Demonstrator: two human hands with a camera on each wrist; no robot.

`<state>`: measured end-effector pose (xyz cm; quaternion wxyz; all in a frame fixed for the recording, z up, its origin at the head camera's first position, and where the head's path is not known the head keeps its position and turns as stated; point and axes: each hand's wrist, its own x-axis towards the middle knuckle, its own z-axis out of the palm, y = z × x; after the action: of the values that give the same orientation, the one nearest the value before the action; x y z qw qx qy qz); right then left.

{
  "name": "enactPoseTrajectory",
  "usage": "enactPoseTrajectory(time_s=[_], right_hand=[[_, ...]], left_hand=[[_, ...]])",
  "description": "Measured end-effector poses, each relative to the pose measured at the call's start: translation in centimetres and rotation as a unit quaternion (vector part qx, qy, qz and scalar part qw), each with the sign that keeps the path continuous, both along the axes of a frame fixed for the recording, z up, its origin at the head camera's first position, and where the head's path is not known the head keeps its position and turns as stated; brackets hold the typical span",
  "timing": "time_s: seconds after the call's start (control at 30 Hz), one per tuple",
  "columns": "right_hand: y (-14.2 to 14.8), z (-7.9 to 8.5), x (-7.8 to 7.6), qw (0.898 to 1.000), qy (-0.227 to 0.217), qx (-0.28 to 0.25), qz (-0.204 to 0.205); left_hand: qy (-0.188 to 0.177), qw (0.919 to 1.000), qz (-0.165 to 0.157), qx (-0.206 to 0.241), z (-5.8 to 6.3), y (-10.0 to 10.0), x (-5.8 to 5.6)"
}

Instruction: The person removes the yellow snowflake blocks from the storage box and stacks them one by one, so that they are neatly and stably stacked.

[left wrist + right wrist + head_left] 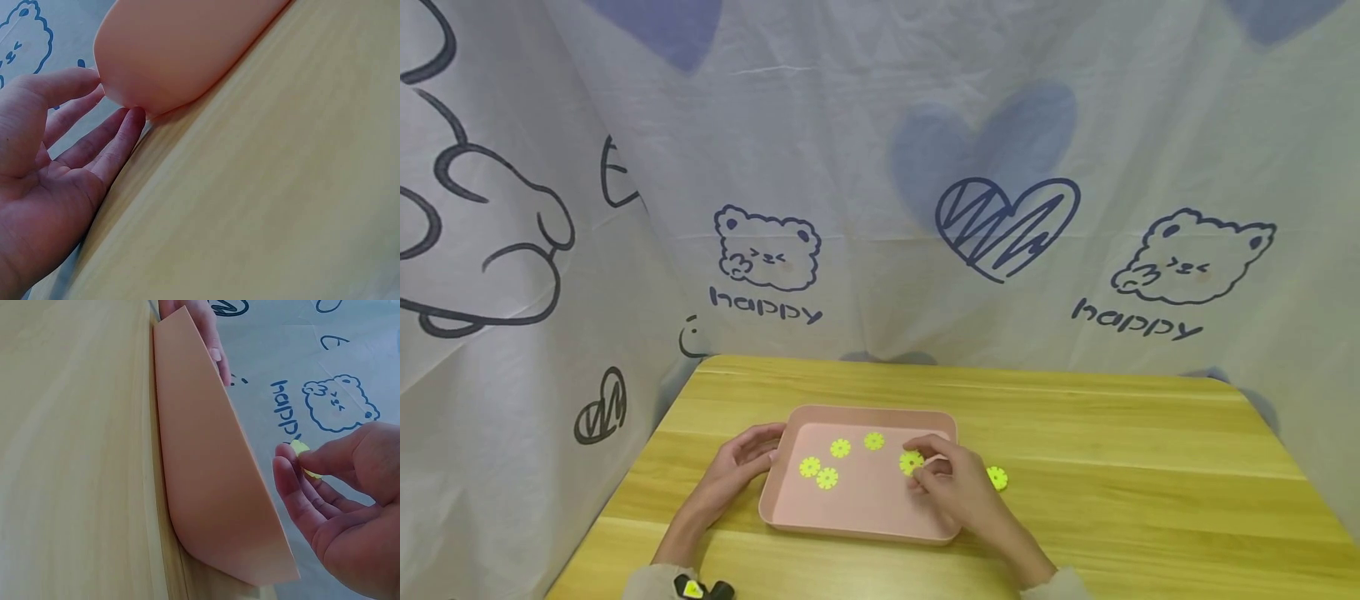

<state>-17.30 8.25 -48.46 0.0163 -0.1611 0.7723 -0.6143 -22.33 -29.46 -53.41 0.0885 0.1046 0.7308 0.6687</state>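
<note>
L hand [737, 460], fingers loosely spread, touches L side of pink tray [865, 504], prob. to steady it, while R hand [953, 483] pinches yellow disc [906, 460] by its edge above tray's R part, prob. b/c it's small, w/ 4 similar discs [840, 444] inside.

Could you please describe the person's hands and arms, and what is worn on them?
The left hand and right hand wear no gloves. The left sleeve and right sleeve are pale beige. A black object with a yellow mark shows at the left sleeve.

Yellow notched disc [907, 458], pinched, over pink tray [868, 504]
</note>
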Motion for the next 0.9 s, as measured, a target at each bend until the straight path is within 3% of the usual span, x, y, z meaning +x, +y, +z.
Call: enactPoseTrajectory(time_s=[0.23,0.9], right_hand=[[1.1,0.2,0.4,0.998,0.038,0.049,-0.016],[4.2,0.1,1.3,0.995,0.067,0.061,-0.040]], left_hand=[[0.000,1.0000,-0.001,0.002,0.0,0.0,0.0],[0.004,1.0000,-0.005,0.001,0.0,0.0,0.0]])
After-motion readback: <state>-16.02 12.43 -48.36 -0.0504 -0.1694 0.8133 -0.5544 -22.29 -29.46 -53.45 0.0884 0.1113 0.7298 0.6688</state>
